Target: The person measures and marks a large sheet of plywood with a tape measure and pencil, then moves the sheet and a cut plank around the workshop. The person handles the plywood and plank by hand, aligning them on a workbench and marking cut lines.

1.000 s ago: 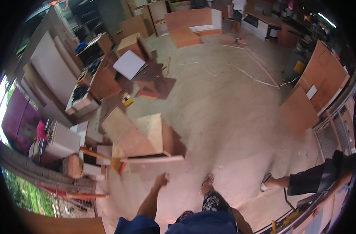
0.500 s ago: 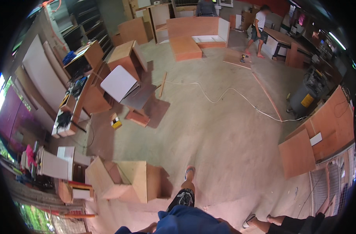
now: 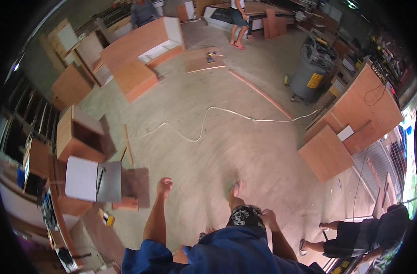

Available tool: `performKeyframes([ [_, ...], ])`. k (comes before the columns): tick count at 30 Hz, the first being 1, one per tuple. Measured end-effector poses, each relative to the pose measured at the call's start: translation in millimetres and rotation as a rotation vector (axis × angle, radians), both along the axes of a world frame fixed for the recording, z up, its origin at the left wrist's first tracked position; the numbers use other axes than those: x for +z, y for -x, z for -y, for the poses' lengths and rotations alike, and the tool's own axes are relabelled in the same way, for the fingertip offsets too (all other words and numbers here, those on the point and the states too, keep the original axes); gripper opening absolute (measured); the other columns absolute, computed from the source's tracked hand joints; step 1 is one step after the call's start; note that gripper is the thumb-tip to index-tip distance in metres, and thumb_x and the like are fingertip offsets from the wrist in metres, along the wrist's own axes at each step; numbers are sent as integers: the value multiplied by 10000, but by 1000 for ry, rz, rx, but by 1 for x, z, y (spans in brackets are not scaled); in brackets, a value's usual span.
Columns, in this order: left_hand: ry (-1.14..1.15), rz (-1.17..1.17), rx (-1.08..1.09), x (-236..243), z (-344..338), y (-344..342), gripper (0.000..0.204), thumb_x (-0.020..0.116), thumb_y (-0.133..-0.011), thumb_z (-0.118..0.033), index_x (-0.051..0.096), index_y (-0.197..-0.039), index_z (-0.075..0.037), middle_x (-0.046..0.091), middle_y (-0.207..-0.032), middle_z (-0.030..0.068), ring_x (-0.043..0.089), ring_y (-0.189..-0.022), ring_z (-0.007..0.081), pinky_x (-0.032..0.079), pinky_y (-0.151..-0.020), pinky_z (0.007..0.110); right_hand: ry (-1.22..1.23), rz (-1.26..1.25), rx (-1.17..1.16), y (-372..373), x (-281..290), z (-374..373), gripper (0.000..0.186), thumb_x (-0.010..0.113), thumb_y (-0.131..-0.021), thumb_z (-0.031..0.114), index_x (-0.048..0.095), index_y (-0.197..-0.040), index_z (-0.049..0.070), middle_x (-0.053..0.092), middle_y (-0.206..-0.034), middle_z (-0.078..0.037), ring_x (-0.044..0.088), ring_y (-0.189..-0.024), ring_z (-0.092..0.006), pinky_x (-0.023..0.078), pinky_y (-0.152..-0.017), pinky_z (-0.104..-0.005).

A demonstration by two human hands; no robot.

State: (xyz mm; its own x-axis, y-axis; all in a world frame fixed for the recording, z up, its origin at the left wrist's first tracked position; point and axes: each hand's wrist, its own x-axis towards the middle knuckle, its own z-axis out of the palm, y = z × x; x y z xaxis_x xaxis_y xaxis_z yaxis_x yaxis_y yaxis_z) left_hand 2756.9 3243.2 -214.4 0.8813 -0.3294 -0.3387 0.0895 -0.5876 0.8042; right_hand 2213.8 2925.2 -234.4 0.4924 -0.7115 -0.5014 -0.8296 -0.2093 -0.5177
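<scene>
My left hand (image 3: 164, 187) is raised in front of me over the concrete floor, its fingers curled in and nothing seen in them. Beside my right thigh hangs my right hand (image 3: 267, 218), close to my dark patterned shorts (image 3: 246, 216); its fingers are small and partly turned away. Nearest on the left stands a seat-like piece with a white panel (image 3: 82, 178) and a grey panel (image 3: 109, 182), a small wooden block (image 3: 126, 203) at its foot. One sandalled foot (image 3: 236, 188) is stepping forward.
A white hose (image 3: 200, 132) snakes across the floor near a wooden strip (image 3: 261, 93). Ahead stand a wooden cabinet frame (image 3: 137, 45) and a board with a drill (image 3: 211, 56) on it. A grey compressor (image 3: 309, 68) and leaning panels (image 3: 327, 153) are rightward. Another person (image 3: 368, 237) is close on my right.
My view has swung to the right, so the furniture has shifted left. Both my hands have come clearly into view, the left one swung forward. The person at the back has moved along the bench.
</scene>
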Motion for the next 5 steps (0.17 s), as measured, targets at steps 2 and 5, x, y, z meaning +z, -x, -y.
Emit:
performKeyframes([
  [2, 235, -302, 132, -1, 78, -64, 318, 692, -934, -84, 707, -1251, -80, 771, -977, 79, 672, -747, 133, 521, -641, 284, -24, -177, -146, -27, -20, 39, 258, 866, -822, 287, 832, -969, 78, 799, -863, -141, 775, -809, -287, 600, -742, -422],
  [5, 404, -522, 125, -14, 190, -141, 368, 711, -927, -102, 692, -1294, -106, 774, -985, 80, 667, -748, 128, 514, -630, 273, -282, 176, -554, -80, -44, 103, 300, 842, -878, 370, 838, -961, 81, 801, -868, -155, 777, -816, -307, 598, -751, -436],
])
